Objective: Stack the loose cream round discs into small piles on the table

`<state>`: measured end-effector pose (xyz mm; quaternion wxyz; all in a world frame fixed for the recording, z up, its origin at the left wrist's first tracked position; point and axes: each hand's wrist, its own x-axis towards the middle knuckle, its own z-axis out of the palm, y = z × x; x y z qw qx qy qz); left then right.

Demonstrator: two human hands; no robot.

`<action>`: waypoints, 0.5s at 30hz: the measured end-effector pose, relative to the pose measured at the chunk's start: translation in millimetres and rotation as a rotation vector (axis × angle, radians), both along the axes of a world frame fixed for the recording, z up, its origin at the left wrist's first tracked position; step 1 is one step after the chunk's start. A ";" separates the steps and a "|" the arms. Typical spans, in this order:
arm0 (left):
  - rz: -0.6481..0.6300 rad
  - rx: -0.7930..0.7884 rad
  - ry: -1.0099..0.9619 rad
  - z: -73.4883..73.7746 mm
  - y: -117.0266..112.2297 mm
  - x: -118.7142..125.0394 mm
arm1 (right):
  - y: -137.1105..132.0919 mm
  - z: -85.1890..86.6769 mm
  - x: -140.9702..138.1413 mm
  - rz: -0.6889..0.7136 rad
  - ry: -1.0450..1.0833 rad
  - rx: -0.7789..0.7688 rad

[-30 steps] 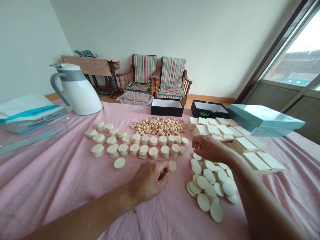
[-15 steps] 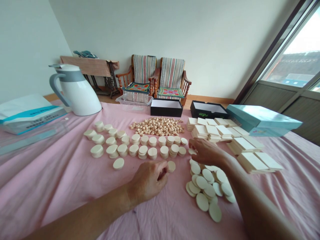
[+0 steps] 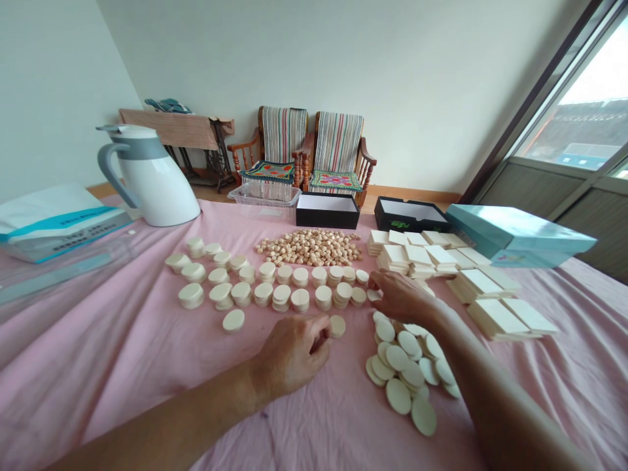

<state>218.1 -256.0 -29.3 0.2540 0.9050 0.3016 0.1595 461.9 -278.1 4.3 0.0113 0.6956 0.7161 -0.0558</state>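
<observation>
My left hand [image 3: 297, 350] rests on the cloth with its fingers curled in; what they hold, if anything, is hidden. Just right of its knuckles lies a single pale round wooden disc [image 3: 337, 326]. My right hand [image 3: 405, 296] reaches to the right end of the front row of disc stacks [image 3: 299, 300], its fingertips closed on a round wooden disc [image 3: 374, 296]. Below that wrist spreads a loose pile of discs [image 3: 405, 373], partly covered by my forearm. Another lone disc [image 3: 233, 320] lies to the left.
Behind the rows sits a heap of small wooden pieces [image 3: 309, 247]. Square wooden tiles [image 3: 498, 315] are stacked at the right, near a light blue box [image 3: 520, 235]. Two black boxes [image 3: 327, 218], a clear plastic tray [image 3: 265, 199] and a white jug [image 3: 159, 186] stand at the back on pink cloth [image 3: 147, 392].
My right hand has shifted very slightly left, staying at the disc at the row's end. The left hand has not moved.
</observation>
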 end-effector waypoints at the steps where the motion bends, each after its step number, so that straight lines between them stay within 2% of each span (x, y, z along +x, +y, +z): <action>1: 0.000 -0.002 -0.002 -0.1 0.0 -0.2 | 0.1 -0.4 0.5 0.005 0.003 0.000; 5: -0.008 0.009 -0.013 -0.6 0.3 0.1 | 1.2 0.2 4.3 -0.023 0.057 0.054; 8: -0.011 0.017 -0.017 -1.1 0.4 0.9 | 6.2 -1.9 5.7 -0.046 0.157 0.238; 11: -0.009 0.016 -0.012 -0.9 0.2 1.3 | 14.3 -9.6 4.3 0.016 0.242 0.421; 15: -0.007 0.017 -0.012 -0.1 0.0 1.0 | 21.9 -20.6 3.4 0.116 0.313 0.497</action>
